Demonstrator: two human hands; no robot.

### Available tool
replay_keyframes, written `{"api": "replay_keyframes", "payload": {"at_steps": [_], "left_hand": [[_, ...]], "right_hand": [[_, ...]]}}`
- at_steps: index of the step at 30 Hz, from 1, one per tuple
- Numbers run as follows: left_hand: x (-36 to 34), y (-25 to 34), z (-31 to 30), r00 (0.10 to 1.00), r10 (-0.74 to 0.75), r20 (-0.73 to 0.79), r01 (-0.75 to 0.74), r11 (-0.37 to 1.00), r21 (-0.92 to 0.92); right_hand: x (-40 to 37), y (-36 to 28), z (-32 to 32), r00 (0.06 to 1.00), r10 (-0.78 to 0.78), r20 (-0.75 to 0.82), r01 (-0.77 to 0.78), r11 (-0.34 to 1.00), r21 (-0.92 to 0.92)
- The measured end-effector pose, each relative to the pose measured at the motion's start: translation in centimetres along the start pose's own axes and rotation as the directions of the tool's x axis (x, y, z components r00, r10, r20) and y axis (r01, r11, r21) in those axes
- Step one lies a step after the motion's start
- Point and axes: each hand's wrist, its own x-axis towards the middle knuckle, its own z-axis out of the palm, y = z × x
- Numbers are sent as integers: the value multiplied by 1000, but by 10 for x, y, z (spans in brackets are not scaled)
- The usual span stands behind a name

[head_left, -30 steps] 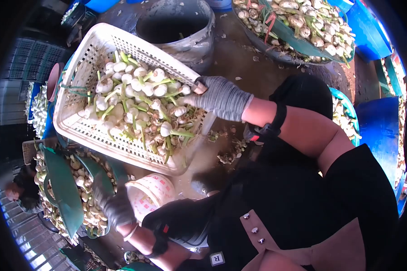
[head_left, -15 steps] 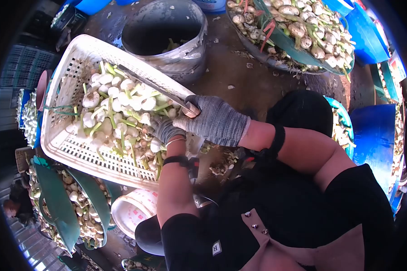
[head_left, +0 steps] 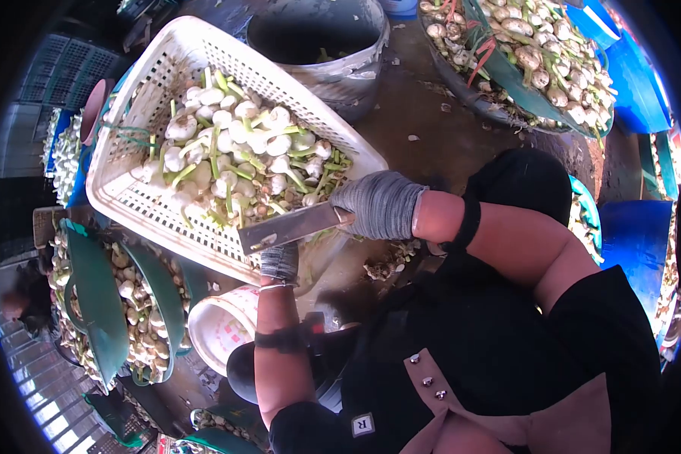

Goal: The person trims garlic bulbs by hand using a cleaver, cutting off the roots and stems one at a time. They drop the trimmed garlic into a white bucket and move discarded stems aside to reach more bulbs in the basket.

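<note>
grey knit gloves cover both your hands. your right hand (head_left: 378, 204) is clenched round the handle of a broad knife (head_left: 287, 227), whose flat steel blade points to your left and lies level across the near corner of the white plastic basket (head_left: 132, 208). your left hand (head_left: 280, 262) comes up from below and sits right under the blade, at the basket's near rim. the blade hides its fingers, so you cannot tell whether it is grasping anything or lying loose.

the basket is tilted, its far end raised, and it holds a heap of white peeled bulbs (head_left: 234, 151) with green stalks. the heap lies just beyond the blade, and the nearest bulbs are almost touching it.

just behind the basket's far rim stands a grey bucket (head_left: 340, 72), dark inside. a wide basin (head_left: 461, 87) at the upper right is piled with unpeeled bulbs, well apart from your hands. on your left, below the basket, a green-lined tub (head_left: 98, 303) holds more dirty bulbs, and a white pail (head_left: 219, 333) with pink print stands beside your left forearm. scraps of skin and root litter the wet brown floor (head_left: 424, 129) between the basket and your knee. blue crates (head_left: 632, 227) stand on your right. another person (head_left: 23, 303) is dimly visible at the far left edge.
</note>
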Motion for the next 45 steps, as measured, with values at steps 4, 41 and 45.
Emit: {"api": "replay_keyframes", "payload": {"at_steps": [4,41,45], "left_hand": [[-16,52,-60,988,93,-120,-73,984,163],[-32,85,-99,952,253,-171,-208,948,243],[-42,88,-99,929,217,-301,-240,970,-42]], "right_hand": [[0,-6,1,979,133,156,-121,989,-84],[-3,-21,10,984,-71,-161,77,997,29],[-10,-41,-4,990,-143,-8,139,970,-200]]}}
